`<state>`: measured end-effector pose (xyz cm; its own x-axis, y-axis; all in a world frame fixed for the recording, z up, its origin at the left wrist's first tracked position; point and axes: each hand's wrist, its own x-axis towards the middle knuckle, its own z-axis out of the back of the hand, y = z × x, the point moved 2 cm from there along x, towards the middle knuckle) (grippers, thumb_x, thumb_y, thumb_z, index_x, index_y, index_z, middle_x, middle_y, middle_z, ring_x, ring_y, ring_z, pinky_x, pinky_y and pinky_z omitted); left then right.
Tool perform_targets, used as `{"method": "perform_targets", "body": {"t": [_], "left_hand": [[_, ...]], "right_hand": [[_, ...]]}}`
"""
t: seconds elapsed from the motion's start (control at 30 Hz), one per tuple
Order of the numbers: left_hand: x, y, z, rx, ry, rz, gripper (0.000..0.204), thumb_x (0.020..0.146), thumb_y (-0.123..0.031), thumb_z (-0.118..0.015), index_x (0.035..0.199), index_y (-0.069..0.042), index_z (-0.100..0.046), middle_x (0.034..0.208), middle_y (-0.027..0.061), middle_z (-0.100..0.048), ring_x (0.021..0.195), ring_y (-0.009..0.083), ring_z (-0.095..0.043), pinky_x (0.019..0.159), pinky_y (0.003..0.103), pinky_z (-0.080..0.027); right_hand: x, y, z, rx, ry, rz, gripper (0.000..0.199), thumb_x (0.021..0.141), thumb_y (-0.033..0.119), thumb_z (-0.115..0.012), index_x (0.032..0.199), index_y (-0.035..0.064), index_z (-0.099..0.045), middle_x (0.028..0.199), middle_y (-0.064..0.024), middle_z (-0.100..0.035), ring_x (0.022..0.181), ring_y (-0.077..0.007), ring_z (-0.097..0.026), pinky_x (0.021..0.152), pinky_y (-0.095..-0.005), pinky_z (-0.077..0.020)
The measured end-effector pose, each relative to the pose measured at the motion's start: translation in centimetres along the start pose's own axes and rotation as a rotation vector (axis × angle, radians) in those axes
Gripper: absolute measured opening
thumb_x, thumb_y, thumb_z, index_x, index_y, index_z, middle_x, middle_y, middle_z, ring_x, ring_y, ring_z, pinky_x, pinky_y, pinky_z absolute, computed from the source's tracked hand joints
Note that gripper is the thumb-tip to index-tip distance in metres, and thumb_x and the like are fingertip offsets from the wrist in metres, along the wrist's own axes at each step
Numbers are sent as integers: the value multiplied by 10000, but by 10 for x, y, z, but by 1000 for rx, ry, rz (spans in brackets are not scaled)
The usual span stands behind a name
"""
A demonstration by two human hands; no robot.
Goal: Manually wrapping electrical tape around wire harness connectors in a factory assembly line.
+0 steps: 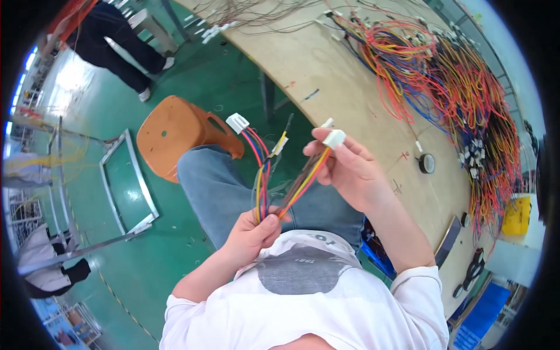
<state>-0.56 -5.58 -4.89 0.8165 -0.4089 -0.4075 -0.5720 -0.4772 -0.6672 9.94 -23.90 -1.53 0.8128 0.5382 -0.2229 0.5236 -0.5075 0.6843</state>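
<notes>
My left hand (249, 238) is closed around a wire harness (261, 189) with red, yellow, blue and dark wires, above my lap. From that fist, one branch rises to a white plastic connector (237, 123) that stands free. A second branch of yellow, pink and brown wires runs up to another white connector (334, 139), pinched between the thumb and fingers of my right hand (354, 172). Between the two branches, a short dark end with a yellow and white piece (280, 144) sticks up.
A tan worktable (344, 87) curves along my right, with a large pile of coloured wire harnesses (443, 76) and a round black roll (426, 163). Left of my knee is an orange stool (169, 137); farther left stands a metal frame (129, 181). A person (114, 44) stands beyond.
</notes>
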Motion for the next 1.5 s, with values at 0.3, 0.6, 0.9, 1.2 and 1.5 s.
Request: {"method": "perform_targets", "body": {"t": [0.3,0.6,0.9,1.2,1.5], "left_hand": [[-9,1,1,109,-23,-63,260,897,-220,-466,994,12,-533,572,-52,-376,517,25,-310,478,180,-242],[-4,-6,-2,445,-86,-73,172,896,-161,-447,930,-18,-537,601,-51,-409,546,30,-329,502,188,-283],[19,-2,28,-466,231,144,403,790,-320,-602,1062,-58,-462,626,-68,-343,473,24,-260,426,178,-197],[32,-5,30,-666,321,88,488,830,-395,-517,1135,-19,-450,806,104,-542,530,131,-485,468,202,-383],[40,-24,37,-419,-130,142,246,834,-195,-552,989,-18,-480,730,20,-508,535,108,-523,506,226,-458]], "right_hand": [[12,14,-12,-749,-256,-124,426,832,265,-547,1173,26,-461,963,-122,-567,765,-144,-536,674,-257,-421],[78,25,-91,-1329,311,165,360,782,105,-574,1127,34,-494,793,-71,-592,603,-113,-507,563,-225,-416],[65,23,-88,-902,422,389,230,721,-52,-575,922,27,-497,821,-48,-548,711,-116,-536,631,-238,-444],[59,26,-79,-746,545,28,268,730,-140,-498,932,19,-424,1032,-186,-524,974,-205,-529,819,-292,-426],[34,35,-76,-805,678,149,218,710,-106,-574,857,28,-485,941,-198,-597,878,-264,-598,729,-310,-479]]}}
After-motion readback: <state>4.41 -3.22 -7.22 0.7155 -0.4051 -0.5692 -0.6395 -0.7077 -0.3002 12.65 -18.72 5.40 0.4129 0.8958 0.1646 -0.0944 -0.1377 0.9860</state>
